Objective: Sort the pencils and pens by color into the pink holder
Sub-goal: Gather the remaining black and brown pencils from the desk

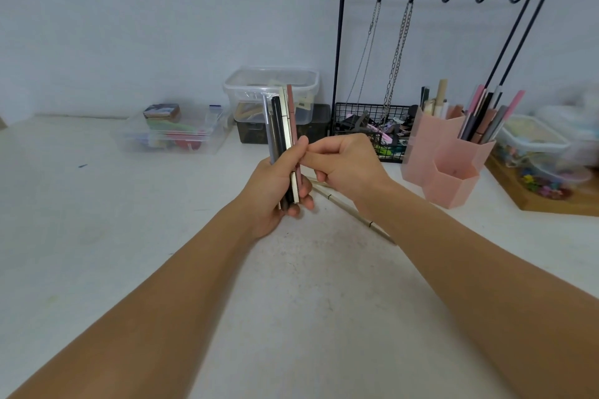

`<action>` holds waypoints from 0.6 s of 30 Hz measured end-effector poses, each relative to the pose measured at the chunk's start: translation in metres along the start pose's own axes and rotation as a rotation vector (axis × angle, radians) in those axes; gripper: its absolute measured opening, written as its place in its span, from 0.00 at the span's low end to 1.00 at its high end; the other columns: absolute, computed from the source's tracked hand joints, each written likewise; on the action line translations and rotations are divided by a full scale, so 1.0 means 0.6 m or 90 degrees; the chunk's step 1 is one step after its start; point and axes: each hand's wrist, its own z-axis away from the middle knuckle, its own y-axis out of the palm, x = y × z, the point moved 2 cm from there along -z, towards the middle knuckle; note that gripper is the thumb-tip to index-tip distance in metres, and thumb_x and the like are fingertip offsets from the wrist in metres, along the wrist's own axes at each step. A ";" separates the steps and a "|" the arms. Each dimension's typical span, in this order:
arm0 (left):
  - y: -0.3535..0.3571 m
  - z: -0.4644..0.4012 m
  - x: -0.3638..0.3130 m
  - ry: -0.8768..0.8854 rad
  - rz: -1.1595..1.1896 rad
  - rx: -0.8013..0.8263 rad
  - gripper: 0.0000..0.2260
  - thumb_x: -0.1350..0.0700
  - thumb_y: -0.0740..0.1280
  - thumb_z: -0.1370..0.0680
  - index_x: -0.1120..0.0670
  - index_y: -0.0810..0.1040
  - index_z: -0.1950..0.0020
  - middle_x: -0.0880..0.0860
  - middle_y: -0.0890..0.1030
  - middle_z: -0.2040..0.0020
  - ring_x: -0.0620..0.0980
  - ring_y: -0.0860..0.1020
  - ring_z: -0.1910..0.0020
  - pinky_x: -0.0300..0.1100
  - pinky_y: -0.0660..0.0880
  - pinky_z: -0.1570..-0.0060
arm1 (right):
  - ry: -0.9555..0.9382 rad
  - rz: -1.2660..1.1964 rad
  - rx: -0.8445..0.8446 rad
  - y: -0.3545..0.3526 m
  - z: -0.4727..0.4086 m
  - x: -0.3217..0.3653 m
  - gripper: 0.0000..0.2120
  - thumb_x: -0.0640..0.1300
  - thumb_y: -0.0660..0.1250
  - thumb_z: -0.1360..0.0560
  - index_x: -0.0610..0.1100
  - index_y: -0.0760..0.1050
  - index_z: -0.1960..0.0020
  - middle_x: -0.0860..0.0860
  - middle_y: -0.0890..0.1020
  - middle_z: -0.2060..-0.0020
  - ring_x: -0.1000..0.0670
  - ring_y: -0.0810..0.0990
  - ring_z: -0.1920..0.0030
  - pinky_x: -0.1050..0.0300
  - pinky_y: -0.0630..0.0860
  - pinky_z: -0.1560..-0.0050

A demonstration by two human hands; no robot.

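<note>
My left hand (275, 191) grips an upright bundle of pens (281, 120): a grey one, a black one, a cream one and a dusty pink one (290, 107). My right hand (343, 165) pinches the pink pen at the bundle's right side, fingertips touching it. The pink holder (447, 168) stands to the right, made of hexagonal cups. Its back cups hold cream pens and several pink, black and grey pens (483, 116). The front low cup looks empty. Two cream pens (346, 207) lie on the table under my right wrist.
A black wire rack (340, 42) with hooks and chains stands behind, with a wire basket (366, 126) of clips at its foot. Clear plastic boxes (175, 133) sit at the back left and centre. A wooden tray (544, 204) with containers is at the far right.
</note>
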 end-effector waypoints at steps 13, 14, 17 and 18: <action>-0.032 -0.015 0.000 0.005 0.029 -0.111 0.15 0.45 0.70 0.20 0.53 0.73 0.60 0.51 0.70 0.73 0.46 0.65 0.78 0.35 0.58 0.82 | -0.034 0.524 0.065 -0.073 -0.036 0.014 0.06 0.45 0.74 0.26 0.43 0.85 0.55 0.54 0.84 0.65 0.60 0.81 0.66 0.57 0.81 0.56; -0.037 -0.016 0.000 0.001 0.036 -0.120 0.15 0.46 0.70 0.20 0.53 0.73 0.62 0.51 0.71 0.73 0.46 0.66 0.78 0.35 0.59 0.82 | -0.008 0.582 0.090 -0.079 -0.038 0.006 0.08 0.46 0.74 0.26 0.42 0.85 0.53 0.51 0.85 0.60 0.54 0.83 0.60 0.55 0.81 0.52; -0.039 -0.016 -0.001 -0.008 0.039 -0.121 0.16 0.46 0.69 0.20 0.53 0.73 0.63 0.52 0.73 0.73 0.47 0.68 0.78 0.35 0.59 0.82 | 0.065 0.638 0.146 -0.082 -0.040 -0.016 0.09 0.48 0.76 0.27 0.44 0.85 0.51 0.51 0.85 0.56 0.51 0.82 0.54 0.55 0.79 0.50; -0.038 -0.016 -0.001 -0.010 0.036 -0.118 0.16 0.46 0.69 0.20 0.54 0.73 0.63 0.52 0.73 0.73 0.47 0.69 0.78 0.36 0.60 0.82 | 0.075 0.637 0.152 -0.080 -0.041 -0.020 0.08 0.47 0.77 0.28 0.45 0.85 0.52 0.52 0.85 0.57 0.51 0.82 0.55 0.55 0.80 0.50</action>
